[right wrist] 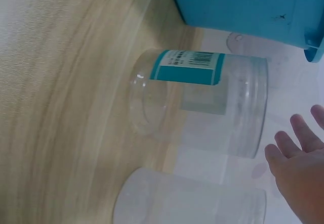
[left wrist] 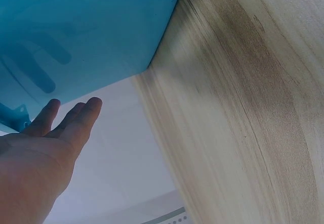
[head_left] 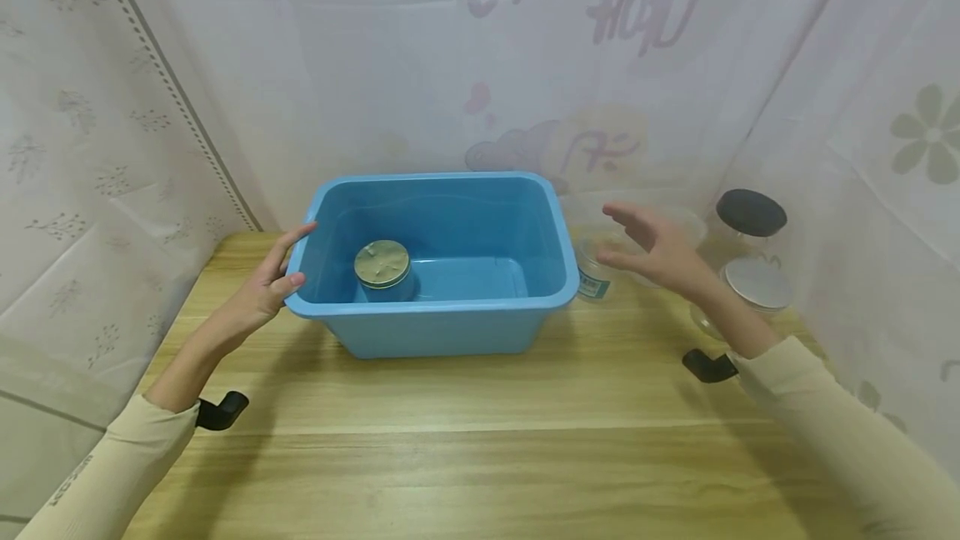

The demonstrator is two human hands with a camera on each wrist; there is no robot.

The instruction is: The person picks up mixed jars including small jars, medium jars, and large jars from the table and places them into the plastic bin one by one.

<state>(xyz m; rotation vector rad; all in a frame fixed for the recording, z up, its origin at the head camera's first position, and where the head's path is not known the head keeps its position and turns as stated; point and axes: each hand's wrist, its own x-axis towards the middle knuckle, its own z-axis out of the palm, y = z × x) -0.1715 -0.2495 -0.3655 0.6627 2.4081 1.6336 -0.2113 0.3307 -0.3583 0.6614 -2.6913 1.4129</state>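
My left hand (head_left: 258,297), fingers loosely extended, touches the blue tub (head_left: 438,332) between my hands, a gold-lidded jar (head_left: 382,263) inside it. My right hand (head_left: 663,255), spread and empty, hangs beside a clear jar (right wrist: 197,95).

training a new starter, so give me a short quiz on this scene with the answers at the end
1. Which hand touches the rim of the blue tub?
2. True or false: the jar inside the tub has no lid.
3. Multiple choice: what does the clear jar just to the right of the tub have on its side?
a) a handle
b) a printed label
c) a spout

Key
1. The left hand; the right hand is apart from the tub, its fingers open.
2. False: a gold-coloured lid covers it.
3. b: the label is white and teal, with a barcode.
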